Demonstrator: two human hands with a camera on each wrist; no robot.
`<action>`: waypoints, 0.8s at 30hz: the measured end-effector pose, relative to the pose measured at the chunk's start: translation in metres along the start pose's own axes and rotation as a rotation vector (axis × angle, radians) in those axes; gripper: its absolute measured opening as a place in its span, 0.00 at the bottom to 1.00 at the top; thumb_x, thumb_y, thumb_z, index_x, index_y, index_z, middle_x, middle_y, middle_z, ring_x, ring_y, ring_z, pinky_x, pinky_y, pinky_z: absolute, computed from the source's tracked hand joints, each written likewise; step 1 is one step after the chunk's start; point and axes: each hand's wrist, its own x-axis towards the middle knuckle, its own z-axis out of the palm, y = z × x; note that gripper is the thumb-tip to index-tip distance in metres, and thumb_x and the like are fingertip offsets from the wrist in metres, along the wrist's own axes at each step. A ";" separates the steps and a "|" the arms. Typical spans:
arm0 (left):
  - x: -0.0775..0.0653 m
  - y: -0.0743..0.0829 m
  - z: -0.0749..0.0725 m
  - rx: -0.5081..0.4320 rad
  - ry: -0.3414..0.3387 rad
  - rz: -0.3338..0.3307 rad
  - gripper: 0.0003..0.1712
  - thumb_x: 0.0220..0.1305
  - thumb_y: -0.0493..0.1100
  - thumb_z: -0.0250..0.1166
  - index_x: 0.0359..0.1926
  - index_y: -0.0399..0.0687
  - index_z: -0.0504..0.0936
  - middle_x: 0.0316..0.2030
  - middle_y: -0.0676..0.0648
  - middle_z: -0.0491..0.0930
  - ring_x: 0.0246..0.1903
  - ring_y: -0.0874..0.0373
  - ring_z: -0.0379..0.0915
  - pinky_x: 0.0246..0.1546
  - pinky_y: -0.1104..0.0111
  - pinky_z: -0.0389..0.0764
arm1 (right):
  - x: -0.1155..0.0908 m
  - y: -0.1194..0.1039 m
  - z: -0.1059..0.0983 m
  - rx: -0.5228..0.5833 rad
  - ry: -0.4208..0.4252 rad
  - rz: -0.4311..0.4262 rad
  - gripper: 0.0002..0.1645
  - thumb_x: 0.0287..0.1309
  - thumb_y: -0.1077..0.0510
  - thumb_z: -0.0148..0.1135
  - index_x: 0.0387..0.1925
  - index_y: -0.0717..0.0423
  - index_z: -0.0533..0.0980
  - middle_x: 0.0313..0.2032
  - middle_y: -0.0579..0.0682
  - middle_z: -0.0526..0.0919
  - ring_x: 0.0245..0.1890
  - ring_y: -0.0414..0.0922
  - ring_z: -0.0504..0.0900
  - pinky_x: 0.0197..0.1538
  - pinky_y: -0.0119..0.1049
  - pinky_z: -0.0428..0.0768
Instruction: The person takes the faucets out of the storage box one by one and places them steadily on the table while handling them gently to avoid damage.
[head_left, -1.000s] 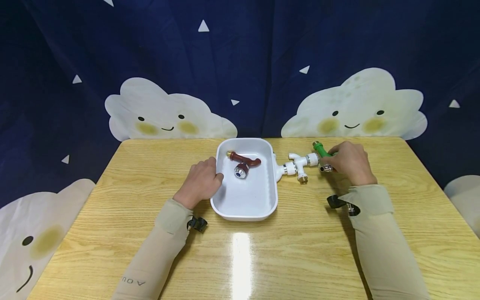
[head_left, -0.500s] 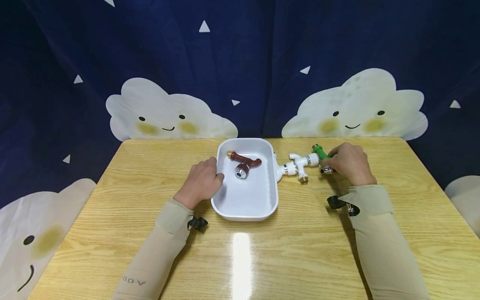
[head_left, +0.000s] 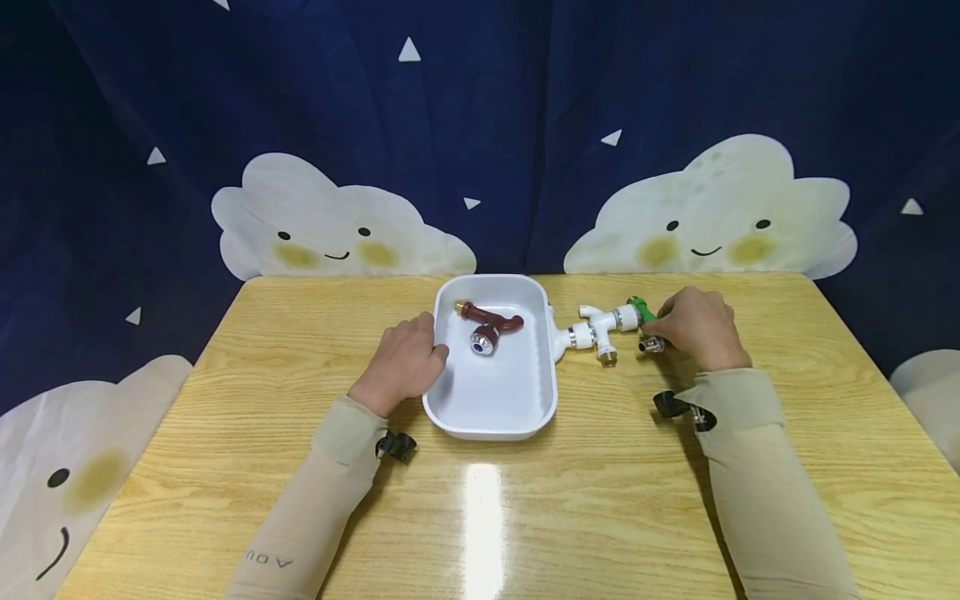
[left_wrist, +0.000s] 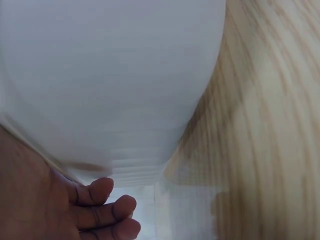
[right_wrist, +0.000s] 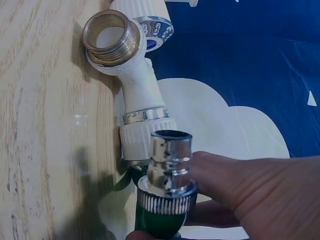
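My left hand point(head_left: 405, 358) grips the left rim of the white rectangular basin point(head_left: 491, 435); curled fingertips point(left_wrist: 124, 206) show beside its wall in the left wrist view. Inside the basin lies a maroon tap point(head_left: 487, 319) with a chrome-capped knob. Over on the right, my right hand point(head_left: 697, 327) pinches a green tap point(head_left: 642, 309) whose chrome hose nozzle point(right_wrist: 171, 160) faces the right wrist camera. The green tap's body overlaps the ribbed knob end of a white tap point(head_left: 602, 321). That white tap has a brass threaded end point(right_wrist: 107, 40).
A second white tap point(head_left: 581, 336) lies between the basin and the first one, right against the basin's side. All stand on a wood-grain table point(head_left: 375, 508). A dark blue curtain point(head_left: 517, 125) with clouds hangs along the back edge.
The green tap has shifted slightly, its brass end dropping toward the white tap's knob and now mostly hidden. The left hand, basin and maroon tap stay where they were.
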 end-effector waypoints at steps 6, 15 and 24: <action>0.000 0.000 -0.001 -0.012 -0.013 -0.007 0.19 0.71 0.47 0.49 0.49 0.35 0.72 0.34 0.41 0.74 0.36 0.46 0.71 0.41 0.58 0.71 | 0.001 0.000 0.000 -0.015 -0.031 0.011 0.17 0.55 0.49 0.71 0.18 0.55 0.83 0.16 0.47 0.80 0.28 0.53 0.72 0.37 0.46 0.67; -0.001 -0.001 0.001 -0.009 -0.004 -0.008 0.18 0.71 0.47 0.49 0.49 0.35 0.72 0.34 0.41 0.74 0.36 0.45 0.71 0.39 0.58 0.71 | 0.001 -0.003 0.001 -0.047 -0.060 -0.001 0.17 0.54 0.50 0.74 0.31 0.63 0.88 0.29 0.58 0.89 0.32 0.58 0.80 0.36 0.49 0.74; 0.000 0.000 0.000 -0.003 -0.002 -0.002 0.18 0.71 0.47 0.49 0.49 0.35 0.72 0.34 0.41 0.74 0.36 0.45 0.72 0.40 0.57 0.71 | -0.002 -0.004 -0.002 -0.048 -0.122 -0.012 0.18 0.56 0.51 0.74 0.35 0.65 0.85 0.25 0.56 0.86 0.30 0.55 0.78 0.37 0.47 0.73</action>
